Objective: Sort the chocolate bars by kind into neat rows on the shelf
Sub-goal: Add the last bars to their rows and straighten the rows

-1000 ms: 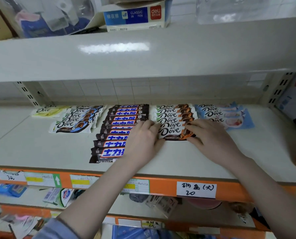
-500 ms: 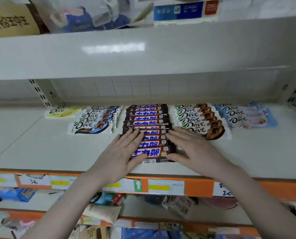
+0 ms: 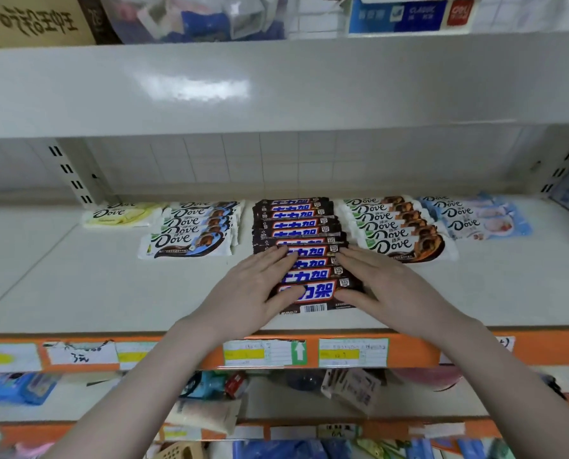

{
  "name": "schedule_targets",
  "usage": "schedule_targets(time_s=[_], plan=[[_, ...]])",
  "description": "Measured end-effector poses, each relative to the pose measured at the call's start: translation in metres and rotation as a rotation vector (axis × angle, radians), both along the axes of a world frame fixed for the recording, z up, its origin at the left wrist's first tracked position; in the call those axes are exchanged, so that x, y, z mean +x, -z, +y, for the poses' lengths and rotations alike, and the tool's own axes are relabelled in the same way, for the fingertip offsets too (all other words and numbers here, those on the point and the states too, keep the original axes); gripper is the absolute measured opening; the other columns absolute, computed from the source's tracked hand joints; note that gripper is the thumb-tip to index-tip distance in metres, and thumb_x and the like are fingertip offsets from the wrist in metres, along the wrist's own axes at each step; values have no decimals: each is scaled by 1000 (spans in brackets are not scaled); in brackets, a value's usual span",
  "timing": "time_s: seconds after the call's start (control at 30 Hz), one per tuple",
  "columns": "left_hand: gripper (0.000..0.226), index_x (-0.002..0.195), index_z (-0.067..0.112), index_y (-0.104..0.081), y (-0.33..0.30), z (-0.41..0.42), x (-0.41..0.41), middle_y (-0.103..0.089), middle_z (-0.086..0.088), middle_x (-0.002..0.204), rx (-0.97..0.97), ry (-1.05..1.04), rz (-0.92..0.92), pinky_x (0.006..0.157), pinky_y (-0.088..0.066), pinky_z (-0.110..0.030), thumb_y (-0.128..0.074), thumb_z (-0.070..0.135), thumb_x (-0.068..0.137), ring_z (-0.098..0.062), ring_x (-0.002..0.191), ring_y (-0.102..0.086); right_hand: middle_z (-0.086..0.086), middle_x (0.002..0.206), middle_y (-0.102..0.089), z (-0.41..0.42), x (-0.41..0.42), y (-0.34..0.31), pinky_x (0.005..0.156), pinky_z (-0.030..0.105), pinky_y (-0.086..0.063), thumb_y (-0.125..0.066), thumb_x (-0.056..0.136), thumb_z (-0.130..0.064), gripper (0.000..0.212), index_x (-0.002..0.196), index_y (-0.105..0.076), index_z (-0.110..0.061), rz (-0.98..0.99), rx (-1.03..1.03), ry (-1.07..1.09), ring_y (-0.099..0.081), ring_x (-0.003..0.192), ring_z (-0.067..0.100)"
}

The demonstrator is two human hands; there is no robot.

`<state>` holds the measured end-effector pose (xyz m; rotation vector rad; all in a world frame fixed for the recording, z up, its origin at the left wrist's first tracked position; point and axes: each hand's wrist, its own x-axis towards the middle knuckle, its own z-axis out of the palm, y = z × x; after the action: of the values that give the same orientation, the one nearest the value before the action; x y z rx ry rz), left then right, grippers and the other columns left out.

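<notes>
Chocolate bars (image 3: 304, 250) form five rows; left hand (image 3: 246, 293) and right hand (image 3: 389, 286) press flat, each grip open.

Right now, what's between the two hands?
Head view: the near end of the dark-wrapped bar row lies between them. The left hand presses its left edge with flat fingers, the right hand its right edge.

Soft light, glare on upper shelf (image 3: 193, 91)
</notes>
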<state>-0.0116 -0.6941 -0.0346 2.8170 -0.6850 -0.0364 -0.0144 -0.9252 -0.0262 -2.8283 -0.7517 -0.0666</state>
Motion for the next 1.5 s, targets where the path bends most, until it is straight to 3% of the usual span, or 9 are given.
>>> schedule_targets(time_s=[0.17, 0.33, 0.57, 0.87, 1.03, 1.2, 1.27, 1.4, 1.5], plan=[[73, 151, 24, -3, -1, -6, 11, 4, 5, 159, 53, -47, 43, 118, 4, -30, -22, 61, 91, -8, 145, 8, -1, 156, -4, 11, 15, -6, 108, 17, 4, -15, 76, -67, 87, 147, -6, -17, 86, -38, 17, -1, 142, 7], [77, 151, 24, -7, 0, -4, 8, -4, 4, 159, 24, -45, 29, 118, 0, -27, -21, 64, 86, -8, 145, 0, -1, 156, -8, 13, 16, -3, 107, 17, 3, -17, 80, -62, 80, 146, -11, -18, 96, -26, 8, -4, 143, 9], [88, 151, 26, 0, 0, -3, 15, 9, 4, 158, 36, -62, 70, 117, 6, -32, -21, 72, 79, -8, 145, 10, 0, 156, 2, 15, 31, -6, 113, 24, 2, -13, 75, -66, 87, 147, -1, -19, 146, -43, 13, 3, 143, 10], [87, 151, 26, -2, -2, -3, 14, 3, 6, 159, 67, -93, 44, 119, 1, -33, -28, 71, 82, -8, 145, 2, 0, 156, -6, 20, 30, -8, 116, 28, -5, -10, 73, -67, 89, 147, -9, -18, 147, -42, 20, -5, 143, 11], [88, 151, 24, -2, -8, -1, 19, 6, 4, 159, 38, -95, 95, 118, 3, -32, -26, 71, 81, -8, 145, 6, 0, 156, -8, 22, 40, -18, 114, 26, -6, -20, 86, -59, 74, 146, -9, -17, 129, -79, 1, -7, 143, 13], [86, 151, 22, 3, -12, -3, 30, 10, 1, 159, 12, -133, 162, 118, 5, -32, -27, 69, 85, -9, 145, 9, 2, 147, -32, 24, 65, -15, 110, 37, -30, -1, 71, -78, 95, 142, -24, -19, 142, -51, -45, -32, 133, 15], [86, 151, 22, 3, -12, -5, 31, 9, 2, 159, 13, -137, 167, 119, 2, -33, -28, 68, 85, -9, 145, 7, 2, 147, -33, 24, 67, -14, 110, 37, -31, 5, 68, -83, 102, 142, -25, -19, 135, -51, -38, -33, 132, 15], [83, 151, 22, -3, -13, -3, 29, 2, 3, 159, 5, -138, 145, 117, -2, -31, -32, 66, 86, -10, 145, 1, 3, 151, -27, 26, 61, -16, 112, 32, -22, -18, 88, -58, 69, 144, -20, -17, 133, -90, -23, -26, 137, 16], [81, 151, 22, -10, -15, -3, 30, -5, 3, 159, 17, -136, 105, 116, -7, -31, -32, 65, 87, -12, 145, -7, 2, 141, -41, 25, 62, -19, 108, 33, -31, -7, 77, -70, 84, 138, -32, -19, 154, -65, -47, -38, 127, 14]])
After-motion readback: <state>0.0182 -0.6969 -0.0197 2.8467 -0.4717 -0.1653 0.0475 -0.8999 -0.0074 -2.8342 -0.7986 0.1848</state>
